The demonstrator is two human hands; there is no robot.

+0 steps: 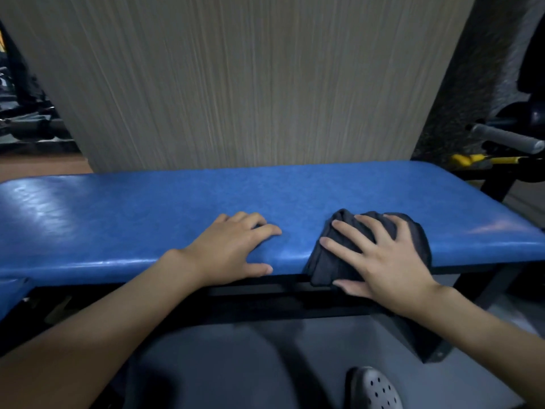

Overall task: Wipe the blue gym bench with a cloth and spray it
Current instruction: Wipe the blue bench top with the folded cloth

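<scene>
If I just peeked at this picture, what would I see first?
The big shiny blue bench stretching across the middle jumps out first. Next come two bare hands at its near edge: the right hand presses flat on a dark cloth draped over that edge, and the left hand rests flat on the bench beside it. Behind the bench stands a tall grey wood-grain panel.

One bench (pixel 147 216), one cloth (pixel 324 270), one clog (pixel 374 391), two hands: left (pixel 228 246), right (pixel 386 261).

Head-worn wide-angle view, forward and down, close over the bench (pixel 177 208).
</scene>
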